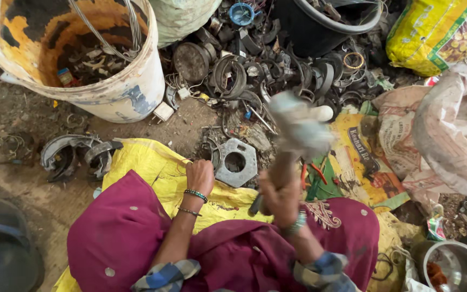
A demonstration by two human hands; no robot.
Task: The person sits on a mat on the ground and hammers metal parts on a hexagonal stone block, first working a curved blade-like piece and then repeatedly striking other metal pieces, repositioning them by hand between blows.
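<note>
My right hand [279,197] grips the handle of a hammer [298,127] whose head is wrapped in pale cloth; it is raised and blurred above the ground. My left hand [200,176] rests, fingers curled, on a yellow sack [147,162] spread over my lap, right beside a grey hexagonal metal plate [236,162] with a round hole. Whether the left hand holds anything I cannot see. Maroon cloth [120,232] covers my knees.
A heap of dark scrap metal rings and parts [260,65] lies ahead. A worn white and orange bucket [77,54] of scrap stands at upper left, a black tub [331,21] at the top, sacks [449,135] at right, a steel bowl [460,265] at lower right.
</note>
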